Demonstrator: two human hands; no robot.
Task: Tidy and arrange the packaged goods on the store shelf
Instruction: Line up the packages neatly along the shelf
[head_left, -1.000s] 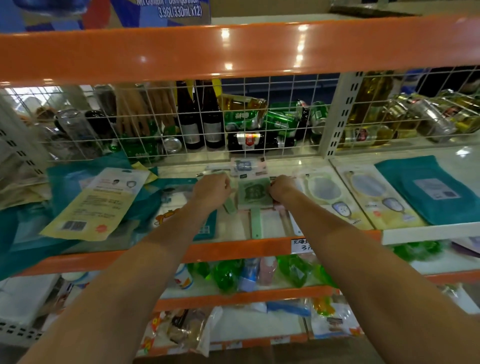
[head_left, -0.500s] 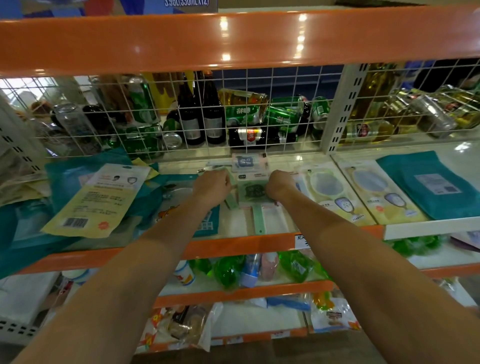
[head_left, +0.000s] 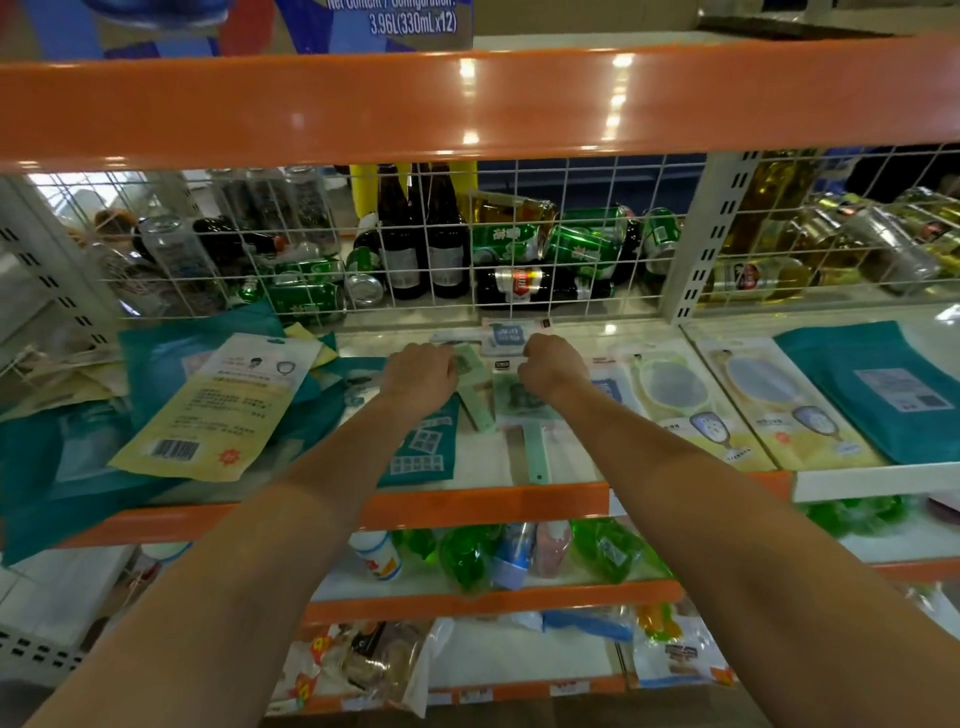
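Nearest you, the green-handled mirror pack (head_left: 525, 410) lies flat just behind the orange shelf lip (head_left: 488, 506). Your right hand (head_left: 553, 369) curls onto its top edge; your left hand (head_left: 420, 374) grips a second pack (head_left: 470, 384) beside it. They look light, slippery and possibly fragile, so hold the card edges.

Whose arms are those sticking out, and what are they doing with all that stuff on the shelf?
Those arms belong to a person wearing a camera on their head, so you see what they see. The left hand and right hand reach onto a store shelf. Both sit on pale green packaged mirrors with handles; the fingers are hidden, so I can't tell the grip. Beside them lie a yellow packet, teal pouches and more mirror packs. Behind a wire fence are green cans and dark bottles.
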